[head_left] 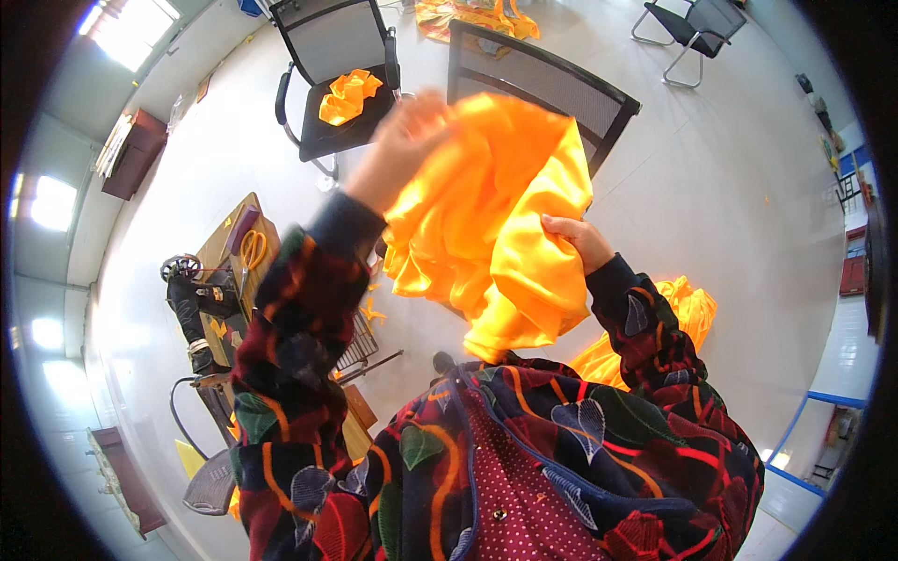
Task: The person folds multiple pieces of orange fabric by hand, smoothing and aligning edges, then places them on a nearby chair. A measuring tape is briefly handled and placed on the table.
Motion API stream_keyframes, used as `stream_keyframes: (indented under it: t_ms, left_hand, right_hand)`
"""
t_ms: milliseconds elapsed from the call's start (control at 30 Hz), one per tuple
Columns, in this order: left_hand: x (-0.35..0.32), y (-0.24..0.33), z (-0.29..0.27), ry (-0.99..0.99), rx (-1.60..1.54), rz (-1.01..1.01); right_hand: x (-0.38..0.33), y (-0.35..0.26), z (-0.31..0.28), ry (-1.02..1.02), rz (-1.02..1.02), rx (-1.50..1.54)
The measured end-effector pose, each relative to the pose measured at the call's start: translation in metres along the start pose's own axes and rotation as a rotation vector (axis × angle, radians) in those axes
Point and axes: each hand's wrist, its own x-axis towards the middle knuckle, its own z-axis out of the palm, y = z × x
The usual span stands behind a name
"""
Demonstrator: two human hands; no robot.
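Observation:
A large piece of shiny orange satin cloth (486,206) hangs in loose folds in front of me. My right hand (582,241) is closed on its right side, the thumb lying on top and the fingers behind the folds. By the cloth's upper left edge is my left hand (407,140), raised and smeared by motion. Whether its fingers grip the cloth cannot be made out. The cloth hides part of a black mesh-backed chair (552,79) just beyond it.
To the left, a sewing machine (192,309) stands on a wooden table (265,220) with orange-handled scissors (253,251). An armchair (327,131) holds a crumpled orange cloth (349,96). More orange fabric (692,309) lies at my right. Patterned fabric (468,17) is on the far floor.

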Motion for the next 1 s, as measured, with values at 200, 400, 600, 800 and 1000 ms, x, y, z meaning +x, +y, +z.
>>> stream_keyframes:
  t_ms: [200, 400, 600, 800, 1000]
  left_hand:
    - [-0.095, -0.007, 0.039, -0.238, -0.472, -0.421]
    - [-0.112, -0.007, 0.049, -0.200, -0.521, -0.495]
    - [-0.105, -0.014, 0.062, -0.033, -0.314, -0.494]
    - [-0.090, -0.011, 0.043, -0.042, -0.420, -0.314]
    - [-0.074, 0.011, 0.037, -0.201, -0.204, -0.186]
  right_hand:
    - [0.020, 0.014, 0.010, -0.003, -0.036, 0.222]
    - [0.043, 0.029, 0.018, -0.014, -0.032, 0.184]
    - [0.056, 0.050, 0.029, -0.059, -0.057, 0.135]
    - [0.043, -0.006, 0.023, 0.119, 0.027, -1.438]
    - [0.036, -0.046, 0.071, -0.233, -0.887, -1.358]
